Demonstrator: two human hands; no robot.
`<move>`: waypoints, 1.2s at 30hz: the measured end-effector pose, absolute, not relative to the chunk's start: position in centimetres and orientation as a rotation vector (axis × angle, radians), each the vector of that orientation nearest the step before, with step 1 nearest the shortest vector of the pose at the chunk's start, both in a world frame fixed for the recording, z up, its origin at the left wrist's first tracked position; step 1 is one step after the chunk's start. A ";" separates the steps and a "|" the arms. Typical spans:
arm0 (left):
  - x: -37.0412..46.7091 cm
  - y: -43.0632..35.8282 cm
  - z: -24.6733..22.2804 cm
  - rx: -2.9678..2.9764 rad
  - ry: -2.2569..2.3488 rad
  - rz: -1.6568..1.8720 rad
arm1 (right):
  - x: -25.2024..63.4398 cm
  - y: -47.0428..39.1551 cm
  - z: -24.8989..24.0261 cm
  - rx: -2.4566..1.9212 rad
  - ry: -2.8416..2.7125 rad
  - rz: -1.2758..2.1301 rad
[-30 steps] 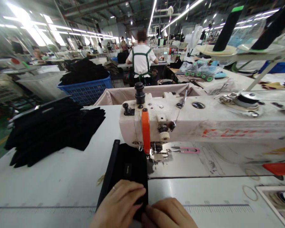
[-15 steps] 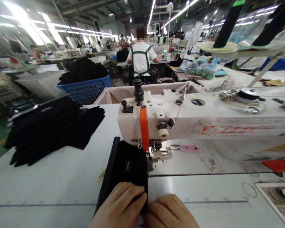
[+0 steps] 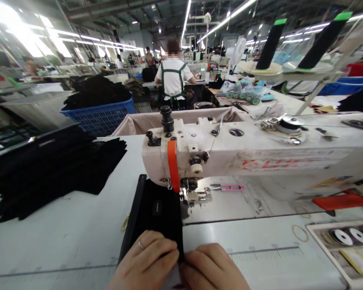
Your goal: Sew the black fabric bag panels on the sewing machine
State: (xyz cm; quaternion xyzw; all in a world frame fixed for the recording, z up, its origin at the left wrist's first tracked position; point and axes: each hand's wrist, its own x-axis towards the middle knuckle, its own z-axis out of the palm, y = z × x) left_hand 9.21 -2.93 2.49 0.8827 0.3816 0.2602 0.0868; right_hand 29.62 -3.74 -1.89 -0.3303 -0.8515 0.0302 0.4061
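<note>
A black fabric piece [image 3: 163, 221] with a small label [image 3: 157, 208] lies on the sewing table, its far end beside the needle area of the sewing machine [image 3: 196, 161]. My left hand [image 3: 149, 257], a ring on one finger, rests on the near part of the cloth with its fingers closed on the right edge. Close beside it, my right hand [image 3: 213, 266] pinches the same edge near the bottom of the view. The fingertips of both hands nearly meet, and the cloth between them is partly hidden.
A stack of black fabric pieces [image 3: 54, 161] lies on the left of the table. Pink-handled thread snips [image 3: 230, 187] lie under the machine arm. At right is a bobbin tray [image 3: 329, 251]. Beyond stand a blue basket [image 3: 105, 117] and a co-worker [image 3: 173, 78].
The view has shifted to the right, so the machine and table appear further left. Both hands keep their hold on the black fabric with hardly any movement.
</note>
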 end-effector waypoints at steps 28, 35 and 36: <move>9.3 -2.0 3.7 2.816 0.930 0.577 | 29.8 -2.9 -1.4 -0.828 -2.183 0.019; 9.0 -0.2 3.6 2.722 0.960 0.589 | 30.2 -1.1 -0.5 -0.805 -2.351 0.048; 9.0 0.2 3.7 2.721 0.962 0.602 | 30.2 -0.8 -0.4 -0.806 -2.370 0.074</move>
